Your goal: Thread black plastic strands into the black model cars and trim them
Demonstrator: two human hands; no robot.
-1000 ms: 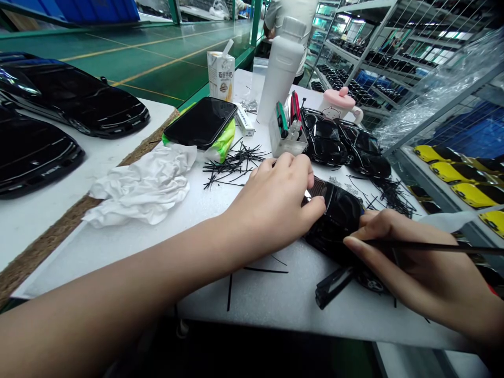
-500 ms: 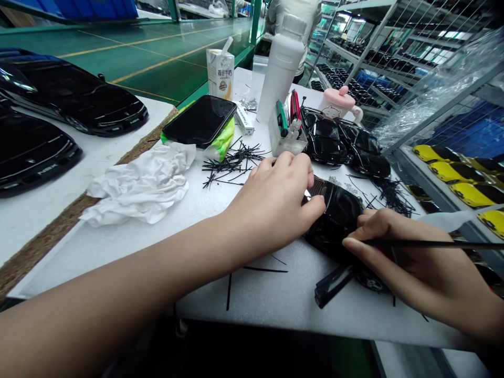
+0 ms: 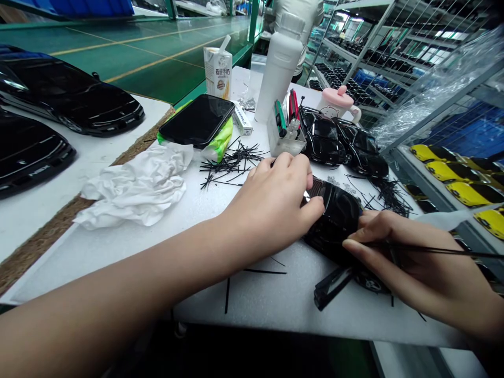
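Observation:
A glossy black model car [image 3: 342,210] lies on the white foam-topped table, a door [image 3: 331,290] swung out on its near side. My left hand [image 3: 277,197] is closed over the car's far-left end, fingers curled round it and thumb on the body. At the car's near-right side, my right hand [image 3: 417,262] pinches a thin black strip [image 3: 444,250] between thumb and forefinger. The strip trails off to the right across the hand. My thumb tip is against or very near the bodywork; the strip's inner end is hidden.
Beyond the left hand are a pile of black strips [image 3: 232,160], crumpled tissue [image 3: 136,184], a phone [image 3: 197,121], a drink carton [image 3: 218,73], a white bottle [image 3: 279,68] and a box of cutters [image 3: 287,139]. More black cars [image 3: 325,139] and a pink-lidded mug [image 3: 336,103] stand behind.
The strip in my right hand now shows as two thin lines and dips slightly at the right. Both hands keep nearly the same place on the car. The view has shifted a little.

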